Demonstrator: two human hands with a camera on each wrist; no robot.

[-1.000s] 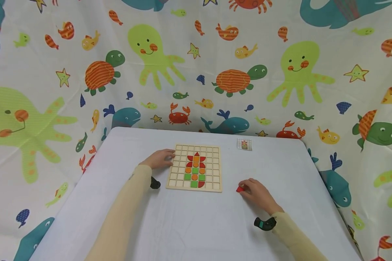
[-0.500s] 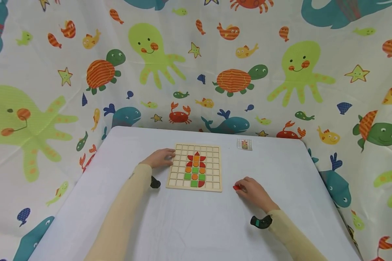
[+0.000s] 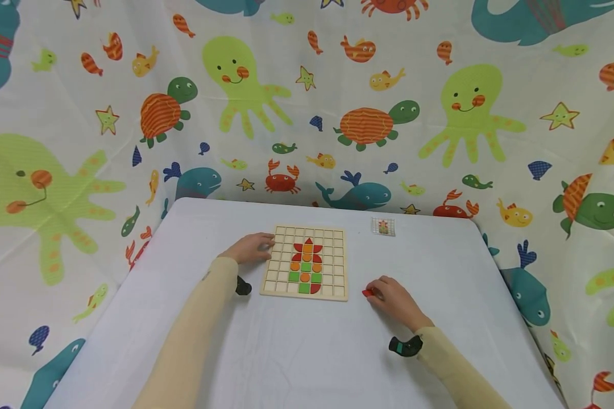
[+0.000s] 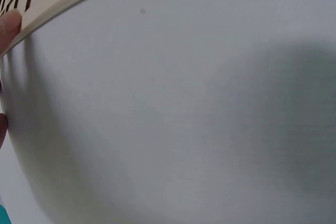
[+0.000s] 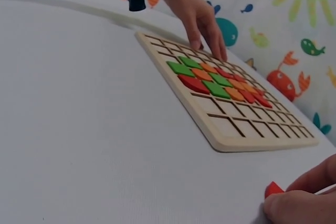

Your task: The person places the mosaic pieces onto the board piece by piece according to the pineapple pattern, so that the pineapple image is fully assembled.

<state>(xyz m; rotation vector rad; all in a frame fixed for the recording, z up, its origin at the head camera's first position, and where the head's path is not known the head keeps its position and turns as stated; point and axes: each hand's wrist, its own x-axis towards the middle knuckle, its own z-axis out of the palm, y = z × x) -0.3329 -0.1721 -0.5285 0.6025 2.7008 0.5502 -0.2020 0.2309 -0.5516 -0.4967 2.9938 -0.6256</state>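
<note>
Left of centre in the head view lies a wooden grid board (image 3: 335, 267), flat on the table. Red, orange and green tiles (image 3: 306, 267) form a rocket-like or flower-like pattern in its middle columns. My left hand (image 3: 247, 248) rests at the board's left edge; the right wrist view shows its fingers (image 5: 216, 38) fairly straight against the rim. To the right of the board, my right hand (image 3: 395, 303) pinches a small red tile (image 3: 368, 293) between thumb and fingers, apart from the board. Much of that red tile (image 5: 273, 188) is covered by the fingers, so its outline is unclear.
A small clear card (image 3: 383, 226) with a printed coloured pattern lies behind the board, to the right. White cloth covers the table (image 3: 307, 352). Around it hangs a curtain (image 3: 307, 102) with sea animals. Black bands are on both wrists.
My right hand has slid a little left, toward the board, with the red tile, which has turned in the fingers. The left hand and the board have stayed put.
</note>
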